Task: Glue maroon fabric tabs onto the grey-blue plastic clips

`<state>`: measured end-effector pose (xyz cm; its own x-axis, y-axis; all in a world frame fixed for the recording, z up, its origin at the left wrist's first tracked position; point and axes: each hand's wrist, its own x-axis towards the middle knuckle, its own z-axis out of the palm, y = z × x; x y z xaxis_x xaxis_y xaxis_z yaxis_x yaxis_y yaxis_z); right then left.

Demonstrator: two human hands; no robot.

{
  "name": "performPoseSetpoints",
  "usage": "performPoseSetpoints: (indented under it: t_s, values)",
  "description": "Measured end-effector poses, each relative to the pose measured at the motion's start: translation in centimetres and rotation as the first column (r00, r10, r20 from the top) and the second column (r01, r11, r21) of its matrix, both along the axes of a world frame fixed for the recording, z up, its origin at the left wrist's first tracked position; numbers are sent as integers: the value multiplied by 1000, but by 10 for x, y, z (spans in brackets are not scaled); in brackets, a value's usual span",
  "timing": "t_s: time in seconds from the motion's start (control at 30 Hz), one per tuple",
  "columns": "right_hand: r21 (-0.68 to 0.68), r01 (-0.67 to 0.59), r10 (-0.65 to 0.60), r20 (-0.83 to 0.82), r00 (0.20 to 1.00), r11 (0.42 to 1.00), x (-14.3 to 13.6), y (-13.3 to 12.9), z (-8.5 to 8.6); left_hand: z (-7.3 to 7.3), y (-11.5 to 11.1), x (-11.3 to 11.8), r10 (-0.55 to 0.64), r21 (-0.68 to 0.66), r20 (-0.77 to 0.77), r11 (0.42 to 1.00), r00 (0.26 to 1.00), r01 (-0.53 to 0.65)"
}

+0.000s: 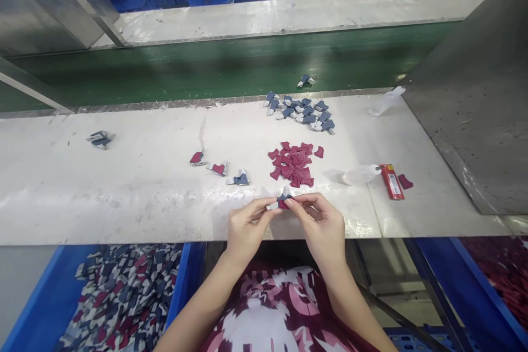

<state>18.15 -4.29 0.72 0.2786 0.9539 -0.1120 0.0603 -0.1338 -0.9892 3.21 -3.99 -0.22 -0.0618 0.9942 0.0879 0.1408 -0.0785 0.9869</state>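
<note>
Near the front edge of the white table, both hands hold one small part (284, 199) in dark blue and white, with a maroon piece on it. The fingers of my left hand (250, 224) pinch its left, white end. On its right side, my right hand (319, 219) grips it, the thumb against the maroon piece. Just beyond the hands is a pile of maroon pieces (292, 164). Behind that sits a group of blue and white parts (307, 110). To the left lie two parts with maroon faces (218, 168) and a blue and white part (240, 177).
A clear bottle (361, 175) lies by a red box (392, 181) on the right, with another bottle (386, 102) farther back. A green belt (206, 69) runs behind the table (144, 198). Blue bins (37, 305) stand below, and a metal panel (478, 93) rises at right.
</note>
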Motion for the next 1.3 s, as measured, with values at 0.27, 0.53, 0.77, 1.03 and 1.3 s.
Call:
performPoseSetpoints:
  t_s: [0.27, 0.53, 0.77, 1.03, 1.3]
  values:
    - [226, -12, -49, 263, 964, 974, -1, -7, 2, 15, -3, 9, 45, -137, 110, 990, 993, -29]
    - [383, -29, -110, 338, 935, 923, 1, -8, 2, 24, -2, 18, 118, -194, 199, 978, 973, -79]
    - [378, 13, -111, 238, 965, 926, 1, -9, -2, 26, -2, 22, 123, -203, 258, 977, 958, -70]
    - [478, -18, -167, 342, 925, 878, 0, -8, 2, 28, -2, 26, 159, -192, 261, 975, 952, -110]
    - [457, 59, -226, 319, 921, 888, 4, -6, 3, 33, -2, 27, 189, -231, 261, 964, 947, -129]
